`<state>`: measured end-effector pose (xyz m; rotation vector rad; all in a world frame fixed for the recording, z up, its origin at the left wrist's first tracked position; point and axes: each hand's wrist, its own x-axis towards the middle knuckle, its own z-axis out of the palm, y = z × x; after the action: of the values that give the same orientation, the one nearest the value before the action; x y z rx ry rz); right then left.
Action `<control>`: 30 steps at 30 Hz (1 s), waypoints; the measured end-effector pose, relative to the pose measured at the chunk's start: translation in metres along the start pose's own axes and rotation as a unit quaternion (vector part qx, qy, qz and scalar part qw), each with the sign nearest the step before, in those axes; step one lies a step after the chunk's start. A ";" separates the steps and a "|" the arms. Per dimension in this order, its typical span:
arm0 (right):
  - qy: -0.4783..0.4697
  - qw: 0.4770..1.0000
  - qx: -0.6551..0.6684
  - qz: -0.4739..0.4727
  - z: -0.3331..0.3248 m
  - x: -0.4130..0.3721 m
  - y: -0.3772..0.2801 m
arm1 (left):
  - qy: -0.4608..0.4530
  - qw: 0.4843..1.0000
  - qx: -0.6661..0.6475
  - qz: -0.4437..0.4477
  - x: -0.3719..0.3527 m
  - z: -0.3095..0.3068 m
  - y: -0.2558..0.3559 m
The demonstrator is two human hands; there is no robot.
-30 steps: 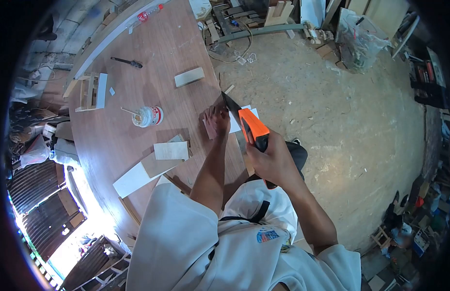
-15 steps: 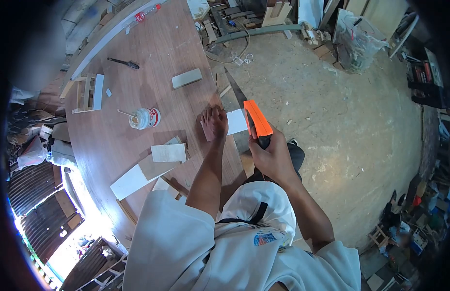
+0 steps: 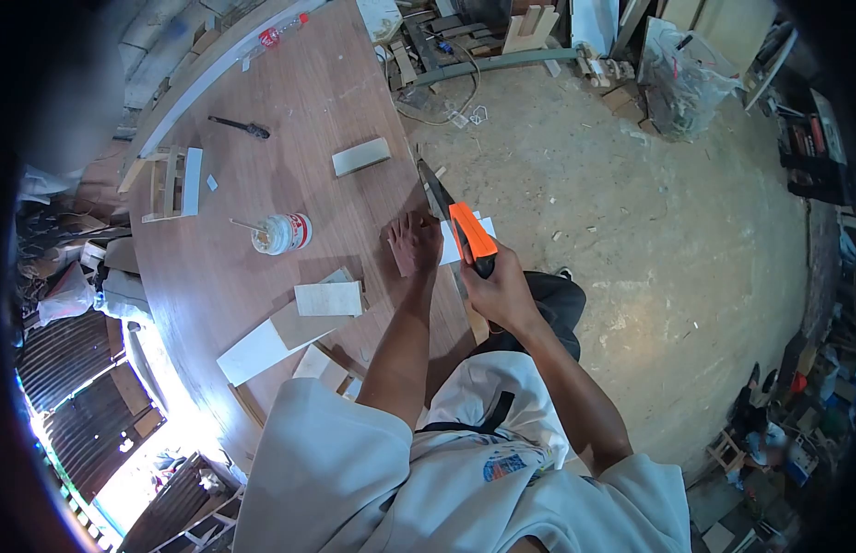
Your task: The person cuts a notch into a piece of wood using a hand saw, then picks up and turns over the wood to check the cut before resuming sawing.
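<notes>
My right hand is wrapped round the black-and-orange grip of a handsaw. Its blade points away from me along the table's edge and crosses over a white board that juts out past that edge. On the table side of the blade, my left hand lies palm down over the board, its fingers stretched out and slightly apart. Part of the board is hidden beneath this hand, and part behind the saw.
On the wooden table are a glue jar with a stick in it, a loose block, stacked board pieces, a small wooden frame, a dark brush-like tool and a bottle. A plastic bag stands on the floor.
The saw has moved left and toward me, its blade now over the jutting board. My left hand stays on the board. The whole view has shifted slightly.
</notes>
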<state>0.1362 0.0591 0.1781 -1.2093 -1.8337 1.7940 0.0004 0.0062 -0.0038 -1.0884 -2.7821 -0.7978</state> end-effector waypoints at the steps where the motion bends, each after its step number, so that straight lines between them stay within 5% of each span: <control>1: 0.001 1.000 0.012 -0.012 0.002 0.001 0.001 | 0.010 1.000 -0.001 0.001 0.000 0.001 0.000; 21: 0.016 1.000 -0.006 -0.021 0.012 0.009 0.001 | -0.014 0.999 -0.012 0.030 0.000 -0.012 0.003; 27: 0.008 1.000 0.000 -0.022 0.010 -0.005 -0.017 | -0.038 0.999 0.000 -0.034 -0.001 -0.009 0.006; 30: 0.000 1.000 -0.021 -0.023 0.008 0.009 -0.017 | -0.007 1.000 -0.002 0.018 0.000 -0.011 0.005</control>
<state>0.1196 0.0626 0.1892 -1.1718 -1.8932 1.7401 0.0020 0.0038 0.0074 -1.1472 -2.7651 -0.7961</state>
